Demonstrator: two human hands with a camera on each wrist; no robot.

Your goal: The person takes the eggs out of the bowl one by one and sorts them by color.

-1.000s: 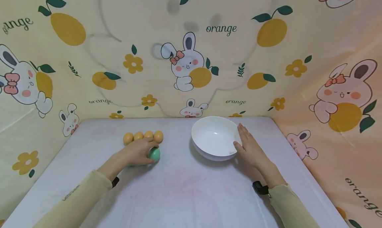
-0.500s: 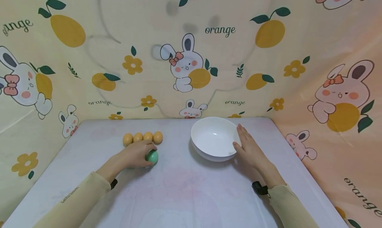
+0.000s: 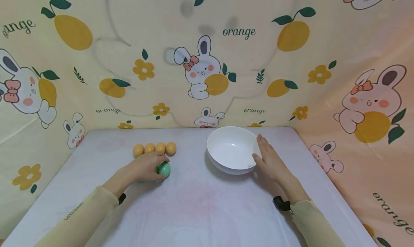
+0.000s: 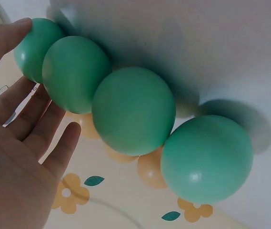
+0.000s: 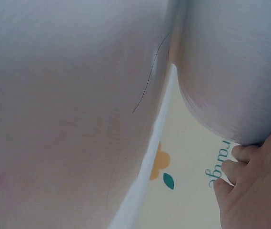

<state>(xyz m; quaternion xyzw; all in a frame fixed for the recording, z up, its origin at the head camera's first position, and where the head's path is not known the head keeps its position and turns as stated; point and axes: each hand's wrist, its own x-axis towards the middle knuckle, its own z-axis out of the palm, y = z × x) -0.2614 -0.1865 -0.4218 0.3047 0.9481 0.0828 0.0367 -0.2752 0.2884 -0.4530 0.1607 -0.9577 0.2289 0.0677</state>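
My left hand (image 3: pixel 145 167) pinches a green egg (image 3: pixel 164 169) between thumb and fingers. This egg (image 4: pixel 37 50) is at the far end of a row of several green eggs in the left wrist view; the hand hides the others in the head view. A row of several yellow eggs (image 3: pixel 171 149) lies just behind, partly covered by the fingers. My right hand (image 3: pixel 271 162) rests with straight fingers against the right side of a white bowl (image 3: pixel 233 151), whose inside shows nothing. The right wrist view has the bowl's outer wall (image 5: pixel 235 62) with the fingertips against it.
The eggs and bowl stand on a white-covered table (image 3: pixel 200 211). A patterned cloth (image 3: pixel 252 60) with rabbits and oranges rises behind the table's back edge and along both sides.
The left hand and the green egg have shifted slightly left, toward the rest of the green row. The right hand and bowl have stayed in place.
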